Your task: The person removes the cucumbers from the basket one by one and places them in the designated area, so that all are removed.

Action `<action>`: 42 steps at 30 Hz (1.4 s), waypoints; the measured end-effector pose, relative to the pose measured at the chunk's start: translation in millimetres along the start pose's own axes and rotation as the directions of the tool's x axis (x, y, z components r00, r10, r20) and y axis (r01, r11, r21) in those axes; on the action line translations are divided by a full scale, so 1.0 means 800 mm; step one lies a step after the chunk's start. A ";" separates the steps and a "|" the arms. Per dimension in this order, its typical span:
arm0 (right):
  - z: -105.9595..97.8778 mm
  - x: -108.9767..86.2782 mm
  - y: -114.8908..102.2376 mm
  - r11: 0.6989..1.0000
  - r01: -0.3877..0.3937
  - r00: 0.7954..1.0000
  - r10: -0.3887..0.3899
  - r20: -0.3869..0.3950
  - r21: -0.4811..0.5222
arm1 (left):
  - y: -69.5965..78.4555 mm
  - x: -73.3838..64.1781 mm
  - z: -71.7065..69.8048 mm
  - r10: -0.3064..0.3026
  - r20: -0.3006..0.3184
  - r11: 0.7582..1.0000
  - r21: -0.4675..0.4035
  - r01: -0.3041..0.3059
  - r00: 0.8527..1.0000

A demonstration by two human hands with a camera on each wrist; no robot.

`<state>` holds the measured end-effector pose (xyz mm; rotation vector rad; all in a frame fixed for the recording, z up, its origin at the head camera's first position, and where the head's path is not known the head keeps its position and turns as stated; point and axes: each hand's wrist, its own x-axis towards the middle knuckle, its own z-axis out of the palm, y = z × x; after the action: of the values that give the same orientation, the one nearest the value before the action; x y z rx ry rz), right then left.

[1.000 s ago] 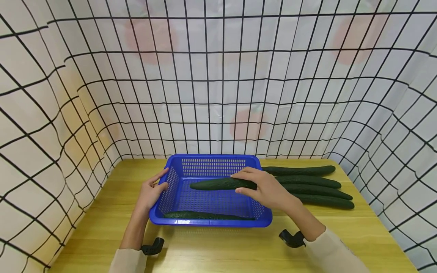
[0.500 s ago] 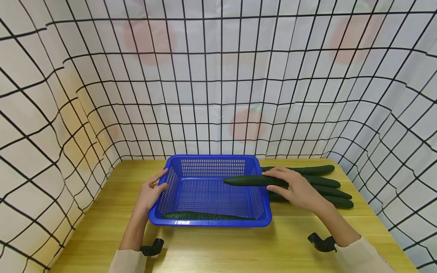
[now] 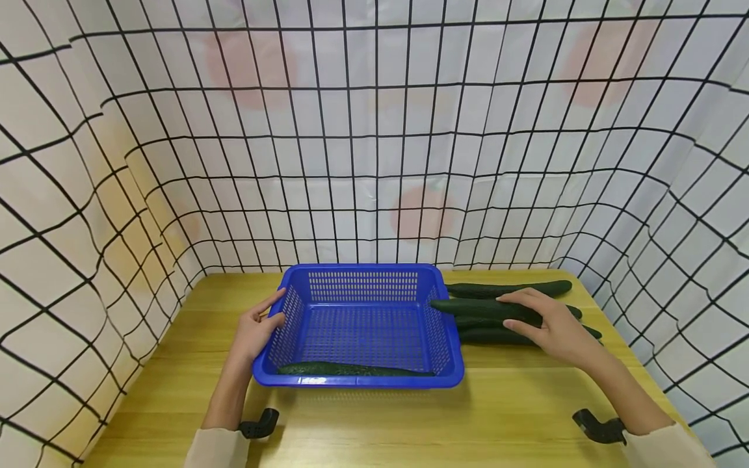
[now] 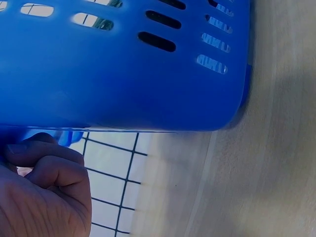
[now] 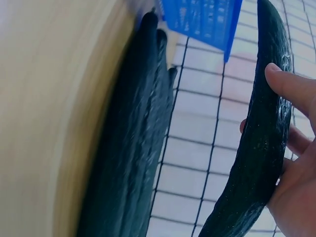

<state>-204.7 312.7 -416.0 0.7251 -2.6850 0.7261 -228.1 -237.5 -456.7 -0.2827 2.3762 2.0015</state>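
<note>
My left hand [image 3: 254, 333] grips the left rim of a blue perforated plastic basket [image 3: 359, 381]. Its curled fingers show beside the basket wall in the left wrist view. Along the basket's front inner side lies one dark green cucumber [image 3: 351, 370]. To the right, my right hand [image 3: 552, 330] holds another cucumber [image 3: 465, 307] between thumb and fingers, its left tip over the basket's right rim. In the right wrist view this held cucumber [image 5: 261, 128] is raised, apart from the cucumbers [image 5: 131, 143] lying side by side on the table.
Several cucumbers lie right of the basket, the rearmost cucumber [image 3: 515, 290] near the table's back edge. A wooden table [image 3: 374, 426] carries everything. White walls with black grid netting [image 3: 374, 156] enclose the back and sides. A black wrist mount [image 3: 597, 426] sits at each wrist.
My right hand has moved rightward with the cucumber, from over the basket's interior to above the cucumbers on the right. The left hand keeps its grip on the basket rim.
</note>
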 end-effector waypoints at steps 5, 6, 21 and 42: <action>-0.003 -0.014 0.017 1.000 -0.019 1.000 0.019 -0.014 -0.005 | 0.001 0.000 0.000 -0.002 -0.007 1.000 0.003 0.002 1.000; -0.004 -0.016 0.019 1.000 -0.025 1.000 0.025 -0.013 -0.005 | 0.001 0.000 0.000 -0.004 -0.009 1.000 0.002 0.004 1.000; 0.012 -0.056 0.060 0.997 -0.073 0.997 0.074 0.018 -0.034 | 0.001 -0.001 0.000 -0.011 -0.010 1.000 -0.012 0.011 1.000; 0.055 -0.071 0.078 0.992 -0.109 0.989 0.114 0.093 -0.061 | 0.001 -0.002 -0.001 0.009 0.012 1.000 -0.024 -0.009 1.000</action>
<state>-195.7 359.0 -498.6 0.6154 -2.8402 0.6548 -226.8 -238.1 -455.9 -0.2602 2.3521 2.0307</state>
